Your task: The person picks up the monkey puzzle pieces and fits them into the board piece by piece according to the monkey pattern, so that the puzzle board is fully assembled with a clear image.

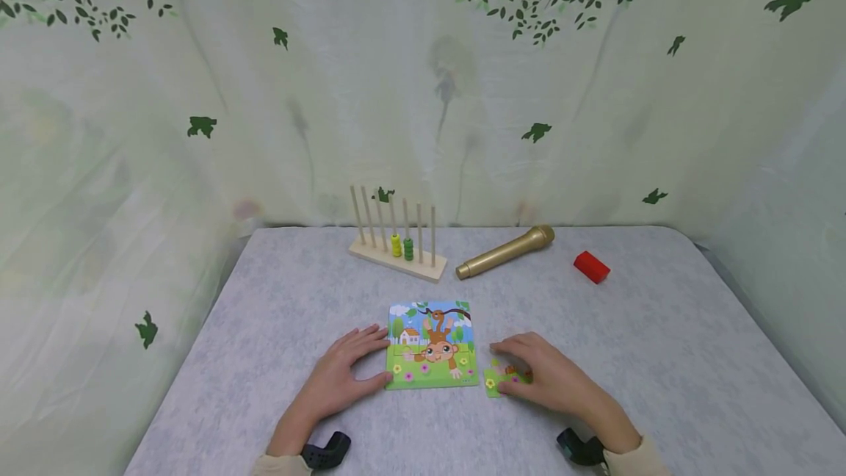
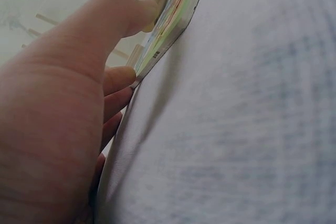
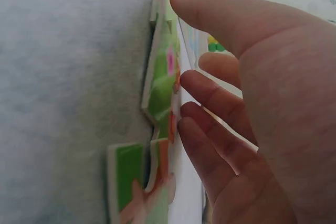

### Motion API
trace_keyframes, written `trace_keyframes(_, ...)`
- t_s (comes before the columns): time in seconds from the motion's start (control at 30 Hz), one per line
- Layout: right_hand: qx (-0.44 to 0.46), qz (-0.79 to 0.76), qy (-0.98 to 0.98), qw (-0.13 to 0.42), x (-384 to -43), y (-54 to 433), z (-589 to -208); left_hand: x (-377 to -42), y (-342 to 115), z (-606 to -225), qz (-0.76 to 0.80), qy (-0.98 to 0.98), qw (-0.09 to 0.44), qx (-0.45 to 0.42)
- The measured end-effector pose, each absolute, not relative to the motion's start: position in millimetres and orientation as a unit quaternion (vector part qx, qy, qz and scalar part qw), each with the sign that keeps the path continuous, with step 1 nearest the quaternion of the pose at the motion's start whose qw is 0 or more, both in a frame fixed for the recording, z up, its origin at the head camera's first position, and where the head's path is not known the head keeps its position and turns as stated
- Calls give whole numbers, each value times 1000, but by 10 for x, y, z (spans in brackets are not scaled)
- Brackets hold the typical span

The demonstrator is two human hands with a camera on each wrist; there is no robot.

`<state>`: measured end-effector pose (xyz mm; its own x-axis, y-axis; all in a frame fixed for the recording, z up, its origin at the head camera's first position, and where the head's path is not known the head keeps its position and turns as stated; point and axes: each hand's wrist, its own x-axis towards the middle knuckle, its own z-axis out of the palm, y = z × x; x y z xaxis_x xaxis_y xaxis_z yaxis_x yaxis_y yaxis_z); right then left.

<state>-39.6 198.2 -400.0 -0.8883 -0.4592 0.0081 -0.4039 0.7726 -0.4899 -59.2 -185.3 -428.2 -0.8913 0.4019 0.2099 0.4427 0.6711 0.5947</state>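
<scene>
A square monkey puzzle (image 1: 432, 325) lies flat in the middle of the table. My left hand (image 1: 344, 377) is at its left side, fingertips at the left edge and thumb at the lower left corner. In the left wrist view the thumb (image 2: 134, 17) comes right up to the puzzle's edge (image 2: 168, 38). To the right of the puzzle, my right hand (image 1: 548, 377) is spread low over loose puzzle pieces (image 1: 491, 386), covering part of them. Seen from the right wrist, these green pieces (image 3: 160, 85) lie side by side, with relaxed fingertips (image 3: 191, 80) right at them.
Behind the puzzle stands a wooden peg counter (image 1: 426, 267) with yellow and green beads. A gold toy microphone (image 1: 505, 252) lies to its right, and a red block (image 1: 591, 267) farther right. The leaf-printed curtain (image 1: 423, 94) borders the grey table (image 1: 297, 300) at the back.
</scene>
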Motion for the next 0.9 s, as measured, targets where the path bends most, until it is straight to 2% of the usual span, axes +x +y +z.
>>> trace_keyframes(0.47, -245, -236, 938, 71, -335, 2035, -4020, -592, -1854, -4262, -338, -913, 26, -228)
trace_keyframes(0.7, -246, -239, 938, 47, -300, 2004, -4036, -571, -1855, -4265, -338, -913, 30, -227)
trace_keyframes(0.9, -242, -246, 938, 27, -280, 1984, -4035, -563, -1846, -4267, -332, -911, 53, -240)
